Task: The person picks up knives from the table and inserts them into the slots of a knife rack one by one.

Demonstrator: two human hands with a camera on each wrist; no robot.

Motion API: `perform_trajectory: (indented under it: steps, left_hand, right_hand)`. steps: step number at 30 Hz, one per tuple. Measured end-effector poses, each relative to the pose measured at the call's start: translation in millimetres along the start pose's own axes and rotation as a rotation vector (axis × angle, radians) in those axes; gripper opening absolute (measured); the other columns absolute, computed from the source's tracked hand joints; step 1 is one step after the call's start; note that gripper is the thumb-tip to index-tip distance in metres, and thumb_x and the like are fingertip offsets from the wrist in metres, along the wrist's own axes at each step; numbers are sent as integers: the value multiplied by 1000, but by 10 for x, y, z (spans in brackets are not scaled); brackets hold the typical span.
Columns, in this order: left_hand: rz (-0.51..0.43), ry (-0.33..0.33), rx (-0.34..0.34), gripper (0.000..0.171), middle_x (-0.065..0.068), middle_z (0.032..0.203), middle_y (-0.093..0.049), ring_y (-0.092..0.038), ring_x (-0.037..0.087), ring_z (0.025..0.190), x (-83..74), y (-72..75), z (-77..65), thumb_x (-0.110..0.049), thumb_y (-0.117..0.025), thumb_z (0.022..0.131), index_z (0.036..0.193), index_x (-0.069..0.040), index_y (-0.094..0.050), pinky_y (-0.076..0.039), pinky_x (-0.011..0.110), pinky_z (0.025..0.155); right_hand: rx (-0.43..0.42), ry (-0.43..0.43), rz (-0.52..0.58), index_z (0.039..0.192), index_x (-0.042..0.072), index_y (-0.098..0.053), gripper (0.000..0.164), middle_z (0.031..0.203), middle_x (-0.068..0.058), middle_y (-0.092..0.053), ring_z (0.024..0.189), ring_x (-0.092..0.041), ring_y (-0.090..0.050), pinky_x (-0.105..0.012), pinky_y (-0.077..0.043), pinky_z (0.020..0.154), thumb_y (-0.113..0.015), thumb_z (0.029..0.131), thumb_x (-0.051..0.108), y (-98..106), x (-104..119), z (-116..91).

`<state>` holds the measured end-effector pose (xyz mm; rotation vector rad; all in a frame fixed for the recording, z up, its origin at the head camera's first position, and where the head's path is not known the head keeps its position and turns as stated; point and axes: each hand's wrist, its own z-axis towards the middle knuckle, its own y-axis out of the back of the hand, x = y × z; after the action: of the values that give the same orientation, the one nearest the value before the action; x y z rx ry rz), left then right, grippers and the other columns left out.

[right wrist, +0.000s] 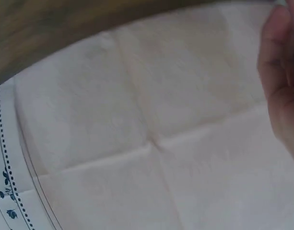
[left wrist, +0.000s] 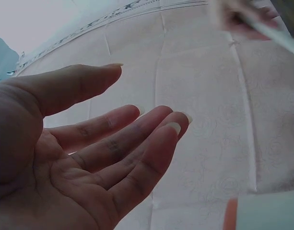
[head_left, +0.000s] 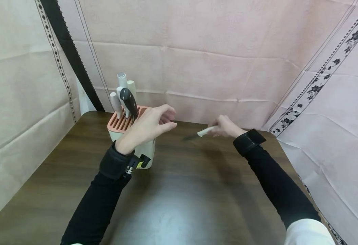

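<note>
In the head view my right hand [head_left: 224, 126] grips a small knife by its pale handle [head_left: 205, 131], and the dark blade [head_left: 191, 137] points left over the table. The right wrist view catches only part of this hand [right wrist: 283, 81] at its right edge. My left hand [head_left: 149, 126] reaches over the near side of a knife block [head_left: 146, 151], a white body with a slotted pink top. In the left wrist view its fingers [left wrist: 132, 158] are loosely bent and hold nothing. Several white-handled knives and a black-handled knife [head_left: 129, 102] stand in the block's slots.
The brown wooden table [head_left: 179, 204] ends at a pale cloth backdrop [head_left: 197, 75] behind the block. More cloth hangs along the left and right sides, with a dark floral border [head_left: 320, 85] at the right.
</note>
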<state>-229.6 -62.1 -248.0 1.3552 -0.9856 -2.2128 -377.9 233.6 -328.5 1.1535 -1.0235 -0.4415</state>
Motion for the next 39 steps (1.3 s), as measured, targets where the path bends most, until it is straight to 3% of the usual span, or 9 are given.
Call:
perform_trajectory:
  steps: [5,10,12,14,15,17,22,26,39]
  left_hand:
    - [1,9,4,35,11,116,-66,-64,24,104,-25,-13,18,-20,-65,92,123,-5,-57,-52,39,92]
    - [2,10,11,35,11,116,-66,-64,23,104,-62,-23,30,-20,-66,92,123,-6,-57,-52,38,91]
    - [2,6,11,35,11,116,-66,-64,23,103,-73,-27,33,-20,-66,92,123,-6,-56,-52,38,91]
    - [1,2,11,35,11,115,-66,-64,23,103,-87,-33,34,-19,-66,91,122,-5,-56,-52,38,90]
    - [2,2,11,35,12,115,-66,-64,24,103,-94,-37,34,-18,-66,91,122,-5,-56,-52,38,90]
    - [9,3,10,36,12,115,-66,-64,24,103,-105,-50,36,-18,-66,91,122,-5,-56,-52,38,90]
    - [39,2,-10,35,11,113,-66,-64,24,103,-122,-106,64,-18,-67,90,121,-5,-57,-52,38,90]
    - [47,-2,-37,35,10,111,-66,-64,23,102,-139,-163,110,-20,-69,90,120,-6,-58,-52,38,90]
    - [31,-24,-223,31,9,102,-68,-65,21,91,-129,-426,232,-20,-70,89,113,-8,-56,-54,35,79]
  right_hand:
    - [-222,48,20,80,1,-65,19,73,-13,-70,57,-13,-61,-20,-43,50,-77,81,16,246,280,-80]
    - [-353,153,19,74,6,-64,21,65,-4,-62,56,-10,-52,-23,-41,53,-79,78,19,373,538,-163]
    - [-382,167,21,74,7,-67,20,65,-3,-63,58,-11,-56,-30,-45,77,-80,78,22,418,636,-189]
    - [-392,156,26,76,12,-71,18,65,-2,-67,61,-12,-61,-49,-31,101,-80,77,27,456,732,-209]
    - [-393,144,31,77,15,-72,17,64,-1,-68,62,-13,-62,-56,-22,103,-80,77,29,474,780,-218]
    - [-395,118,29,76,16,-73,19,63,-2,-68,63,-14,-63,-61,-13,101,-80,76,34,504,880,-239]
    - [-397,112,63,73,12,-72,23,64,-3,-69,58,-14,-62,-38,-41,81,-79,77,34,536,1096,-272]
    - [-398,144,104,73,9,-71,22,65,-5,-69,55,-12,-61,-23,-47,54,-78,80,29,539,1221,-270]
    - [-373,153,178,75,5,-71,24,68,-9,-72,58,-26,-68,-25,-53,51,-76,83,27,505,1516,-356]
